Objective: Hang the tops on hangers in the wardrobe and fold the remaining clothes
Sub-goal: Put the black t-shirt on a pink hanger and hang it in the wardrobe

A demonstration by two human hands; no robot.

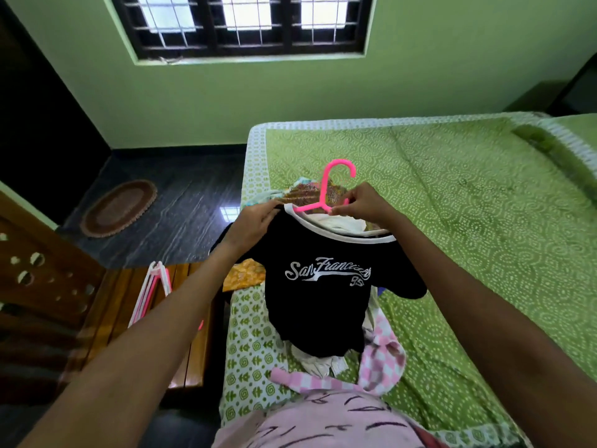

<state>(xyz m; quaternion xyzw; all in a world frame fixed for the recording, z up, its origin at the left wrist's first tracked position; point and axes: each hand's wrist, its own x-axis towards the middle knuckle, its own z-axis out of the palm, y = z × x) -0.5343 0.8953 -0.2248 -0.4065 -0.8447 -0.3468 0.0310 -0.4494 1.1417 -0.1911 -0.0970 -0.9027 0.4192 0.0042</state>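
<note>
A black T-shirt point(318, 299) with white "San Francisco" lettering and a white collar hangs in the air above the bed's near corner. A pink plastic hanger point(336, 179) sticks up out of its neck opening. My left hand point(255, 223) grips the shirt's left shoulder at the collar. My right hand point(361, 203) pinches the hanger at the base of its hook, beside the collar. Below and behind the shirt lies a heap of clothes: a pink-and-white checked garment point(379, 357), a white piece point(318, 363), an orange patterned one point(244, 273) and colourful ones point(303, 190).
The bed point(468, 202) with a green patterned sheet fills the right side. Spare pink and white hangers point(151, 295) rest on a wooden bench point(129, 305) at the left. A brown oval mat point(118, 208) lies on the dark floor. A window is in the green wall.
</note>
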